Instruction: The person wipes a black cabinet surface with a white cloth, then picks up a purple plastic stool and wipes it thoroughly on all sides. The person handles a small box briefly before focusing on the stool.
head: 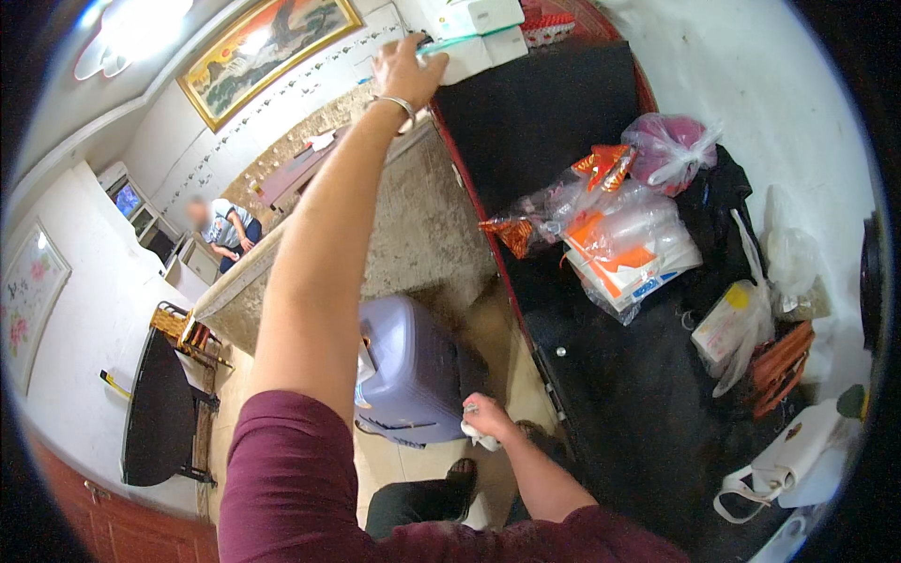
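My left hand (408, 70) is raised at the top of the view, fingers spread, with a bracelet at the wrist. It is beside a white box with a green edge (464, 60) on the black-topped surface (556, 91); whether it touches a small dark object at its fingertips is unclear. Low in the middle, my right hand (486, 416) is closed on a crumpled white cloth (481, 438). Just left of that hand stands a bluish-purple hard-shell suitcase (408, 366) on the tiled floor.
Plastic-wrapped packages (626, 246), a knotted bag (669, 151) and a white handbag (788, 450) lie on the black surface. Behind the suitcase is a sofa (429, 204). A person (229, 225) sits farther off at left. A folded black table (162, 408) leans by the wall.
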{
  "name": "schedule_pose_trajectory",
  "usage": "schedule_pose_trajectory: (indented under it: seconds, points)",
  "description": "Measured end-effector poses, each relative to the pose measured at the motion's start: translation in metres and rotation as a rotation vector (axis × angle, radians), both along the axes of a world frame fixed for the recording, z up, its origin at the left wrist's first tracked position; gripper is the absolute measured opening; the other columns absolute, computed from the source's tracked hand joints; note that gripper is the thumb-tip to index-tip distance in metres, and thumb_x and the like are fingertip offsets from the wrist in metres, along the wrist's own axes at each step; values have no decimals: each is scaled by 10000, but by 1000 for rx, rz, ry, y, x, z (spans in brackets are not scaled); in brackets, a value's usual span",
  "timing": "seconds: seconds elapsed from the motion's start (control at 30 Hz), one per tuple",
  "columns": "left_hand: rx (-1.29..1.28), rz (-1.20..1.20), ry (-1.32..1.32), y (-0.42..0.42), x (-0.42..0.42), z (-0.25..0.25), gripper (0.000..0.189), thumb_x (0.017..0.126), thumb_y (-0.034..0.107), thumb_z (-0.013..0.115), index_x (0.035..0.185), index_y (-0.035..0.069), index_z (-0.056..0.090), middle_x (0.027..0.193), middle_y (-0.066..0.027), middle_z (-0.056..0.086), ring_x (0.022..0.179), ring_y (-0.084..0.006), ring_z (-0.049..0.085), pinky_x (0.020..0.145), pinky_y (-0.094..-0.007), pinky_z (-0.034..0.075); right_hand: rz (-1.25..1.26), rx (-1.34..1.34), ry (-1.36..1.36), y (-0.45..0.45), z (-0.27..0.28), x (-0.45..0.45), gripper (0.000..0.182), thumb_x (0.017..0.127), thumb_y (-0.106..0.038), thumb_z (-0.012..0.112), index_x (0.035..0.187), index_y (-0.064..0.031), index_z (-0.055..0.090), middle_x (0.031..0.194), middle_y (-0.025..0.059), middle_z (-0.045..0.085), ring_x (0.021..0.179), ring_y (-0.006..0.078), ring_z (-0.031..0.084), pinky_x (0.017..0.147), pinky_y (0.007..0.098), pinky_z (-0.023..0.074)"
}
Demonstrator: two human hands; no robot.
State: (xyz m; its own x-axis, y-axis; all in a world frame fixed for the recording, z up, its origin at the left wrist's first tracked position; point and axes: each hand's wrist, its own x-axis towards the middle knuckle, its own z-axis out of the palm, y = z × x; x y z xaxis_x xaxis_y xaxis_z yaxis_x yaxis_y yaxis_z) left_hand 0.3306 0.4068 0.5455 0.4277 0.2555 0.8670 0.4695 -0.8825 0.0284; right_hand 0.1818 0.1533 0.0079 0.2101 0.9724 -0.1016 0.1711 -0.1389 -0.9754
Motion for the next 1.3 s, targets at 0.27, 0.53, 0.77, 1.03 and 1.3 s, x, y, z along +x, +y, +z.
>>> schedule_pose_trajectory:
  seconds: [0.27,0.53,0.77,1.03,1.3]
  points:
    - [10,64,498,-16,-185,-66,744,840,499,723,1410,104,453,1386,-217,491,1280,-403,468,1065,-485,399,5,-72,89,-2,-6,2,273,802,-79,701,1064,-69,625,887,102,677,803,207,668,687,400,549]
    - [-752,529,819,-50,-415,-273,1099,661,710,774,1536,248,296,1504,-291,317,1357,-470,387,1075,-530,399,21,-146,-18,-6,25,-4,351,768,-171,707,1100,-70,660,1068,179,684,1001,317,666,879,404,518]
    - [-834,647,384,-72,-374,-331,1083,720,616,761,1550,139,255,1541,-355,181,1370,-508,355,1087,-481,402,43,-152,-42,-1,14,-7,345,768,-156,701,1095,-56,653,1090,216,673,1040,357,653,895,426,511]
    - [-1032,625,209,-61,-382,-311,926,730,394,683,1519,103,296,1427,-311,434,1190,-477,557,996,-451,473,35,-125,-77,3,4,-13,341,766,-189,703,1088,-80,670,1065,209,681,1023,344,657,898,428,510]
    - [-1681,37,-638,-47,-384,-272,647,844,302,636,1435,148,421,1222,-188,561,1018,-347,617,836,-517,525,44,-137,-101,4,12,-11,311,769,-131,726,1064,-65,654,1060,186,683,1001,321,659,865,408,527]
